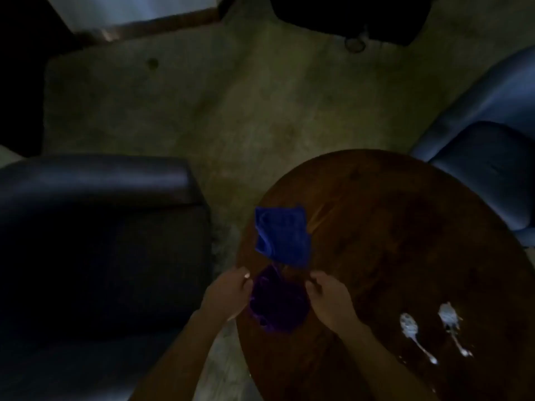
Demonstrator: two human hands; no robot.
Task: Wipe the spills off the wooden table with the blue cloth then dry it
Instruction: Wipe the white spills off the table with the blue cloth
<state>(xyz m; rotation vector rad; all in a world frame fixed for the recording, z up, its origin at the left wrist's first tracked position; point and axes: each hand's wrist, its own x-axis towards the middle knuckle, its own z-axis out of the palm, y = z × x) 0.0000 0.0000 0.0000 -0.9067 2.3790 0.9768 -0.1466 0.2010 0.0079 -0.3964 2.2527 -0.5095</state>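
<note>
A purple cloth (276, 305) is held between the left hand (228, 293) and the right hand (330, 299), each hand pinched on one side edge of it, above the near-left rim of the round wooden table (376, 227). The blue cloth (280, 234) is not grasped; it is seen lying folded on the table just beyond the hands, near the left rim. Its shape is nearly square, so a long axis is hard to name; one corner is pointed toward the hands and the upper edge is turned toward the far side of the table. Two white spills (434, 328) are seen on the near-right part of the table, each drawn out into a streak running toward the near edge. It is judged that the wiping is not yet begun, and the drying is also left.
</note>
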